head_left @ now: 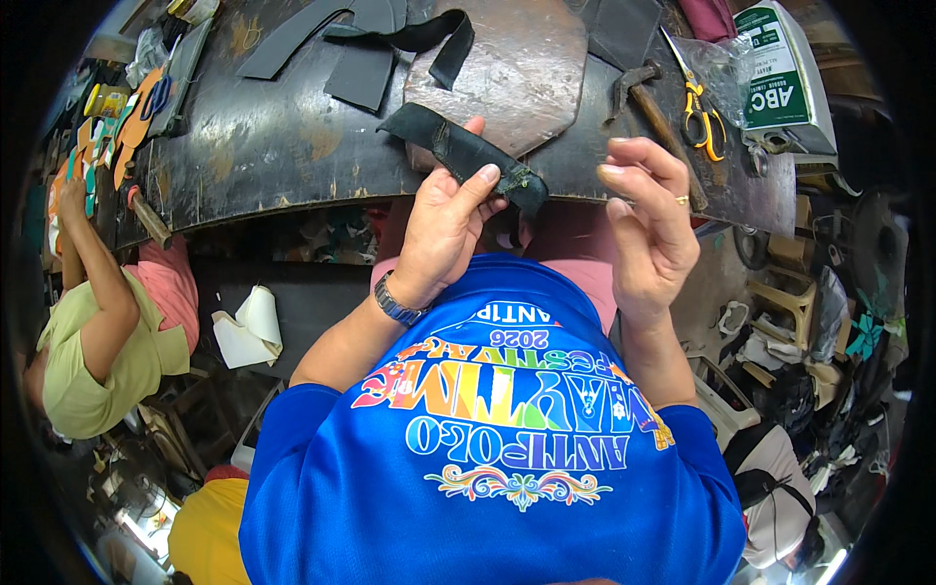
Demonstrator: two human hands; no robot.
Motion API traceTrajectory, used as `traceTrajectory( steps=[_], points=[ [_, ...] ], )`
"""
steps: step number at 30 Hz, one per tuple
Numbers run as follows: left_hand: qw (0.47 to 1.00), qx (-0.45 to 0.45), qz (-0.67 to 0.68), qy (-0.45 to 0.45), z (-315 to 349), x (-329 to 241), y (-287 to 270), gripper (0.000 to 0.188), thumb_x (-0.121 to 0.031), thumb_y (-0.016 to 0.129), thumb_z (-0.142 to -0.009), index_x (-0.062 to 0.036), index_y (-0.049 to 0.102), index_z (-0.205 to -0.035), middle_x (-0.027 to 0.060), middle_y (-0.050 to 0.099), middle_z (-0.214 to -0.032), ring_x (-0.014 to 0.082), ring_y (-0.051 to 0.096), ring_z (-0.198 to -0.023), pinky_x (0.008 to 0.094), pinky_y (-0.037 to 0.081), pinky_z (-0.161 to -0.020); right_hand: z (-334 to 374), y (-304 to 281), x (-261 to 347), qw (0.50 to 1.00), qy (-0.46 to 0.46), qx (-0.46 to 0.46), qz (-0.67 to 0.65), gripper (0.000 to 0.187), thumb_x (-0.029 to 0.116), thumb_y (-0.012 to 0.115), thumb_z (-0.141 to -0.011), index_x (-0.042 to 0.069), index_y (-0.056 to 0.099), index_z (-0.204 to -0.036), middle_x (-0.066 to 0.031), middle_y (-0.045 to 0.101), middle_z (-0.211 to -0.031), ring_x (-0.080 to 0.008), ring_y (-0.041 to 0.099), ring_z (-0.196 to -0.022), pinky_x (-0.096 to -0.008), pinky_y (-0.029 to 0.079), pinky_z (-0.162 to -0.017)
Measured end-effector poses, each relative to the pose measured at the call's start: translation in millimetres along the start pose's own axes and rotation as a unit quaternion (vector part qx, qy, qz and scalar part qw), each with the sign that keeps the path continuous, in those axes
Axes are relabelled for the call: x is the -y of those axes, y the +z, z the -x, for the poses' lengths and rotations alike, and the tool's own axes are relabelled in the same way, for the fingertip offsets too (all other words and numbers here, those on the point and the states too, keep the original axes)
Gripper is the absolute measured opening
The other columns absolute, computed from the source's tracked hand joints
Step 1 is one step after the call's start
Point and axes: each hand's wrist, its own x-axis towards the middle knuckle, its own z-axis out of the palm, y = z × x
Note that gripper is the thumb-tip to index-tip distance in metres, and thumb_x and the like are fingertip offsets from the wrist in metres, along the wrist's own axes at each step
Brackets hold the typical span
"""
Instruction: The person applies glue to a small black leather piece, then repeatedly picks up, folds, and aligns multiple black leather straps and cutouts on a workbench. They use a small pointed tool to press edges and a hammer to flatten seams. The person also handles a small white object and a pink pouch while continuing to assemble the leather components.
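Note:
A black strip of leather-like material is pinched between the thumb and fingers of my left hand, just above the near edge of the table. Its right end curls downward, with rough, greenish bits on the surface. To the right, my right hand is raised with bent fingers, the thumb apart from the fingertips, and nothing visible between them. Beyond the strip lies a worn brown board. A hammer rests close to my right hand, and yellow-handled scissors lie farther right.
More black pieces lie at the back of the dark table. A green and white can stands at the right in front of a plastic bag. At the left a co-worker works at the same table, beside another hammer.

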Motion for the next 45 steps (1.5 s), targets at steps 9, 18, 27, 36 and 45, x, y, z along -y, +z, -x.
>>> traceTrajectory(
  steps=[9,18,27,36,45],
  points=[
    [0.999,0.012,0.032,0.016,2.6,-2.8,0.4,0.061,-0.008,0.055,-0.102,-0.0102,0.026,-0.157,0.0026,0.064,-0.117,0.0109,0.062,-0.106,0.029,0.051,-0.089,9.8,23.4,-23.8,0.969,-0.054,0.1,0.221,0.042,-0.01,0.063,-0.076,0.012,0.076,-0.109,-0.0129,0.059,-0.126,-0.0311,0.054,-0.116,-0.0411,0.044,-0.099],
    [0.994,-0.01,-0.027,0.102,13.1,-54.8,-16.8,0.05,-0.016,0.05,-0.106,-0.0093,0.032,-0.152,0.0104,0.065,-0.115,0.0189,0.065,-0.107,0.0389,0.053,-0.095,3.4,18.0,-16.0,0.997,-0.004,0.067,-0.034,0.07,-0.011,0.054,-0.082,0.001,0.038,-0.149,-0.0176,0.054,-0.134,-0.0287,0.052,-0.128,-0.0403,0.039,-0.109],
    [0.971,-0.083,-0.097,0.204,3.4,-152.7,-100.4,0.044,-0.032,0.041,-0.109,-0.0013,0.048,-0.139,0.0167,0.067,-0.11,0.0202,0.067,-0.092,0.0336,0.055,-0.083,13.8,34.4,-37.8,0.982,0.133,0.071,-0.111,0.076,-0.005,0.061,-0.087,0.007,0.029,-0.155,-0.0124,0.062,-0.116,-0.0156,0.061,-0.097,-0.0308,0.05,-0.091],
    [0.835,-0.309,-0.371,0.264,-38.8,-157.7,-181.2,0.057,-0.032,0.062,-0.101,-0.0006,0.045,-0.146,0.0153,0.047,-0.147,0.0239,0.055,-0.124,0.0358,0.051,-0.097,18.0,24.0,-38.3,0.99,0.124,0.057,-0.033,0.074,-0.004,0.061,-0.09,0.008,0.029,-0.155,-0.011,0.064,-0.107,-0.0145,0.062,-0.095,-0.0298,0.051,-0.088],
    [0.744,-0.224,-0.476,0.413,-20.9,-146.7,-138.7,0.032,-0.006,0.06,-0.1,-0.002,0.06,-0.131,0.0072,0.062,-0.128,0.0144,0.059,-0.115,0.0293,0.046,-0.101,6.9,-78.0,-53.7,0.957,0.064,-0.245,0.139,0.087,-0.003,0.065,-0.086,0.006,0.016,-0.157,-0.0108,0.062,-0.108,-0.0146,0.059,-0.094,-0.0291,0.048,-0.086]
  ],
)
